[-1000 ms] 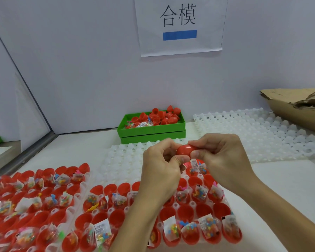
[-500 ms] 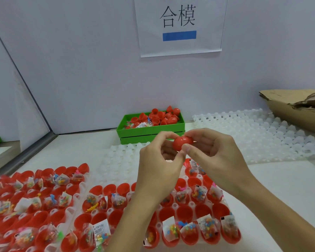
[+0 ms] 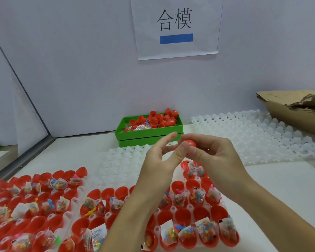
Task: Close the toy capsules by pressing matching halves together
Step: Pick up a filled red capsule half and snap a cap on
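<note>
- Head view shows the red capsule [image 3: 189, 143] held up above the trays, in the fingertips of the right hand [image 3: 213, 157], which curls around it from 4 o'clock.
- Only the capsule's rounded top shows; whether its seam is fully shut and which way its long axis runs cannot be told.
- Left hand [image 3: 162, 159] sits at 9 o'clock of the capsule, fingers loosely spread; its thumb [image 3: 180, 151] touches or nearly touches the capsule's near side, the index tip just above it.
- So the right hand is the holder and the left looks to be letting go.
- Open red halves with toy packets [image 3: 196, 195] wait in the white tray [image 3: 173, 209] at 6 o'clock.
- Green bin [image 3: 149, 136] of red pieces lies at 11 o'clock, the nearest likely drop spot.
</note>
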`<state>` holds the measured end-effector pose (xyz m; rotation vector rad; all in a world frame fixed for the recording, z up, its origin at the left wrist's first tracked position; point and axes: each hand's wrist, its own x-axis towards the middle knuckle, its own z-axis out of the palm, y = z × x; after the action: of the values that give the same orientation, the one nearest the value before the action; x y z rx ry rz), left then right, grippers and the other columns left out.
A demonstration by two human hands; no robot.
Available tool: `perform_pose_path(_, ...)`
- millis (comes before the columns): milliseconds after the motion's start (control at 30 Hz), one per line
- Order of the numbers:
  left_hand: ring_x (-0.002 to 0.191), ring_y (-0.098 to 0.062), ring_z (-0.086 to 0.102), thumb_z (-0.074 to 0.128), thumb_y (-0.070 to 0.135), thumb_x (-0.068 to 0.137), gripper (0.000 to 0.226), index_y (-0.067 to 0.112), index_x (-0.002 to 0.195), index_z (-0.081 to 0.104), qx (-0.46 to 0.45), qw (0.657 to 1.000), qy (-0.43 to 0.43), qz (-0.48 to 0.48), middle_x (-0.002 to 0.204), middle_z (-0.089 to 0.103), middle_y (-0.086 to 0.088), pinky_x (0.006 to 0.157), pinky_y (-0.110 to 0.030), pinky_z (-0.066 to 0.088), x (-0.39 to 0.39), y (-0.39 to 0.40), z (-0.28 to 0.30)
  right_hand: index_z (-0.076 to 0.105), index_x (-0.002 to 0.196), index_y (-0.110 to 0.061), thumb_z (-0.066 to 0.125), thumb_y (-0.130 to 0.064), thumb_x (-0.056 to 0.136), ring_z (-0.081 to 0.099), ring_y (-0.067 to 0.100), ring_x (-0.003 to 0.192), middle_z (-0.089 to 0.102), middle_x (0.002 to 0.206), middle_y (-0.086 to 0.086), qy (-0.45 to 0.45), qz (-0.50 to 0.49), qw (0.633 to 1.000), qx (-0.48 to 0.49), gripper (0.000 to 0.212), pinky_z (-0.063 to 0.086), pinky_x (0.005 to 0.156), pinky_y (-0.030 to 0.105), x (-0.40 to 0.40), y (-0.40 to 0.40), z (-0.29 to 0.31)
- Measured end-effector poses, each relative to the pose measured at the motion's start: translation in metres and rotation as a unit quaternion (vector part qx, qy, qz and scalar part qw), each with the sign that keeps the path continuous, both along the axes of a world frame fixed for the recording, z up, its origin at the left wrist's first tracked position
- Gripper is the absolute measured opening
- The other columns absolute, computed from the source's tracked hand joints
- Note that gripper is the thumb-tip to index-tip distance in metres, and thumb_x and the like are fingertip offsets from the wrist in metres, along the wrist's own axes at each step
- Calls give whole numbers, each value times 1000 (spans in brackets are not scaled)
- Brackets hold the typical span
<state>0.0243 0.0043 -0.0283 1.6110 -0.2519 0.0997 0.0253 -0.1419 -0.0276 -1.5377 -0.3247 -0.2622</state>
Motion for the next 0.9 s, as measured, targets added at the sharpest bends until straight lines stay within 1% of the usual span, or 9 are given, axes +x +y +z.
perform_pose_path(133,123,-11,57,67,73,64,75,35,128,62,-9,1000,14,19,130,62,9,105,-44,47,1,0,2,76,107,-23,68,-25,81,72,19,98,76,103,0,-26,41,998,34,28,58,83,29,0,0,-2)
perform_pose_path(200,117,-16,63,70,60,73,68,21,128,63,-73,995,44,-42,126,67,-3,100,-41,52,2,1,1,76,108,-21,70,-28,80,72,22,100,76,106,3,-25,54,997,54,29,58,86,34,2,0,-3)
perform_pose_path(267,108,-24,69,65,44,80,56,5,121,66,-134,985,50,-95,113,72,-14,95,-39,56,-2,-2,2,76,108,-20,70,-32,83,71,27,103,75,107,8,-16,66,996,62,29,55,91,42,2,1,-5)
perform_pose_path(367,100,-25,72,58,37,84,46,2,112,69,-120,990,13,-69,101,75,-14,90,-39,58,-4,-8,-1,77,104,-22,67,-28,85,72,29,100,76,103,10,-20,61,997,52,22,54,92,47,1,4,-7)
perform_pose_path(467,95,-20,73,54,38,85,42,8,109,71,-76,996,-30,-39,96,77,-5,84,-31,59,-5,-11,-4,78,98,-25,62,-21,79,73,27,95,77,98,9,-26,63,996,54,25,59,86,40,1,5,-7)
perform_pose_path(567,94,-15,73,55,36,84,35,15,106,72,-74,995,-46,-40,95,77,0,79,-24,59,-7,-12,-3,78,97,-26,63,-18,78,74,27,93,77,96,8,-41,71,995,53,26,60,81,34,-1,4,-5)
perform_pose_path(700,102,-20,71,58,33,83,34,13,108,71,-119,991,-18,-61,101,76,-4,86,-32,58,-6,-13,-1,80,96,-27,66,-14,78,73,23,96,77,97,4,-53,71,995,41,26,59,82,28,-2,0,0)
perform_pose_path(800,109,-24,69,59,26,91,31,12,117,67,-148,985,34,-86,109,73,-11,90,-38,57,-5,-9,2,74,107,-21,67,8,83,72,16,98,77,101,-2,-58,46,997,2,39,57,85,25,-2,-2,0)
perform_pose_path(900,104,-25,71,54,15,99,24,10,121,64,-150,984,62,-77,108,74,-12,85,-35,59,-2,-1,5,66,122,-17,67,15,81,72,13,99,75,107,-4,-76,16,996,-33,52,57,85,22,-2,-3,0)
